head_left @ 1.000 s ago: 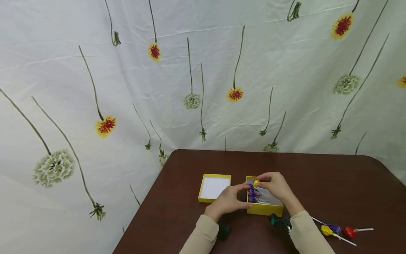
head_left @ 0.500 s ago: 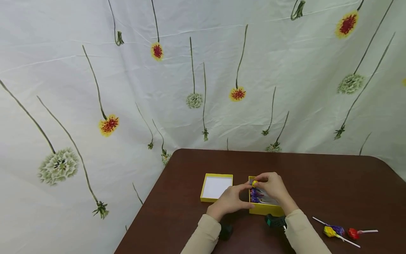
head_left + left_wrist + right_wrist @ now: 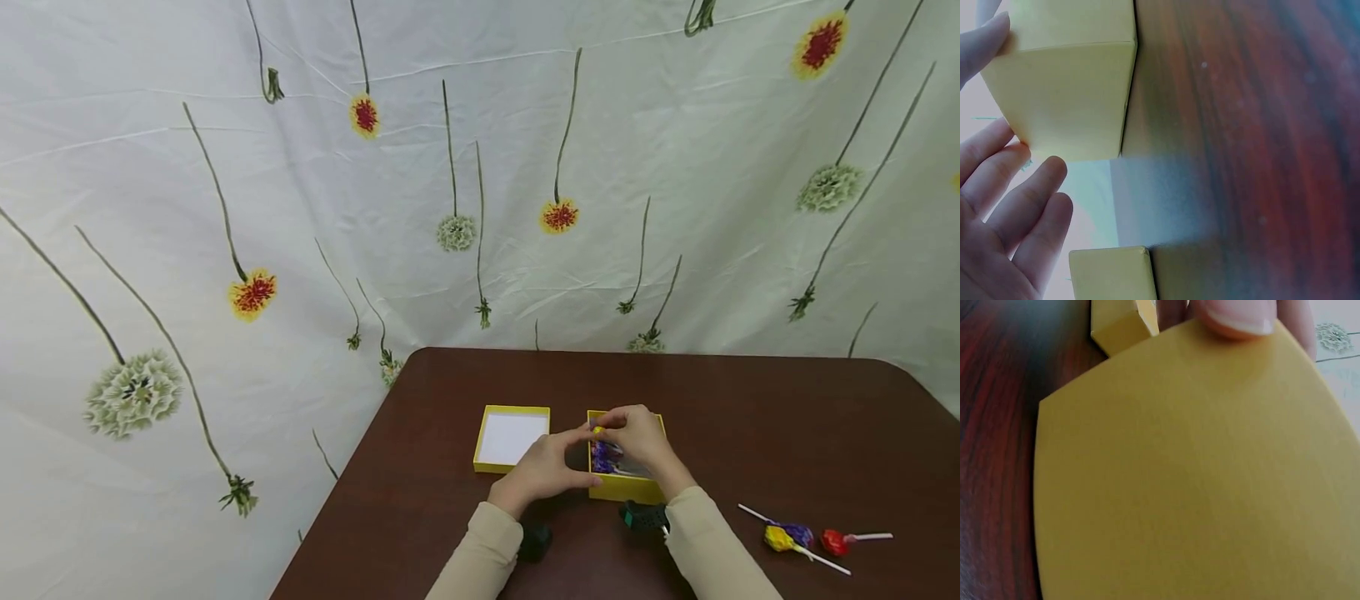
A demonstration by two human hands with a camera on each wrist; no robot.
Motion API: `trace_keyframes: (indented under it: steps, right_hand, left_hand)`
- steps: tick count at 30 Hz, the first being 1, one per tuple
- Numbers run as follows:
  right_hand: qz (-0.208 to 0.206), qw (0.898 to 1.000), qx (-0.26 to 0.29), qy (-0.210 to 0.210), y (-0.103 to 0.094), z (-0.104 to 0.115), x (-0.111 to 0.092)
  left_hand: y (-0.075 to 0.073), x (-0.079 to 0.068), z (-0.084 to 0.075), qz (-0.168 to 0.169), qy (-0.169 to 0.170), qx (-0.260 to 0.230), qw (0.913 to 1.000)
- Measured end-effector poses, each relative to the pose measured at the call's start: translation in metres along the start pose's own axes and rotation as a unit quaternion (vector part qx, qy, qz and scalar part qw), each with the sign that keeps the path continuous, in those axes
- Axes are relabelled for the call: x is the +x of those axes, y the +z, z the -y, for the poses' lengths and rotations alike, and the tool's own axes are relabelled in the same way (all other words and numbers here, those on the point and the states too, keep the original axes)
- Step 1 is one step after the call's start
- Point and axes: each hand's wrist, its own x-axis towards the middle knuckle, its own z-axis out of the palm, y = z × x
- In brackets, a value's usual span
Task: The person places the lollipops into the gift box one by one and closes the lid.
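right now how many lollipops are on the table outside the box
3 visible right of the right sleeve: purple lollipop, yellow lollipop nearer the camera, red lollipop farthest right. The sleeve may hide another.

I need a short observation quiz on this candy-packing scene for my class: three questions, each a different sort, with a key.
1. Multiple choice. In the head view, which candy in the loose group of lollipops on the dark table lies farthest right? a) yellow b) purple c) red
2. True or false. The left hand is holding the shallow yellow tray with the white inside.
3. Fill the gap. The candy showing at the right hand, partly hidden, is ____ in colour.

Key
1. c: the red lollipop.
2. False: it holds the yellow box that has purple-wrapped candies inside.
3. Yellow.
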Motion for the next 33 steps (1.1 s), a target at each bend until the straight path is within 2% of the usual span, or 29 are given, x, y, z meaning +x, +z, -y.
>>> trace_keyframes:
  steps: [23,28,33]
  right_hand:
    - [0.021,1.000,0.002,0.001,-0.005,-0.002,0.001]
    - [0.024,1.000,-0.003,-0.006,-0.013,0.003,-0.003]
    - [0.013,1.000,-0.009,-0.018,-0.031,0.006,-0.009]
  left_hand:
    - [-0.001,-0.001,-0.003,0.001,-0.009,-0.009,0.9999]
    - [-0.001,-0.001,-0.002,0.002,-0.013,-0.013,0.9998]
    - [-0.001,-0.001,-0.003,0.004,-0.020,-0.011,0.9997]
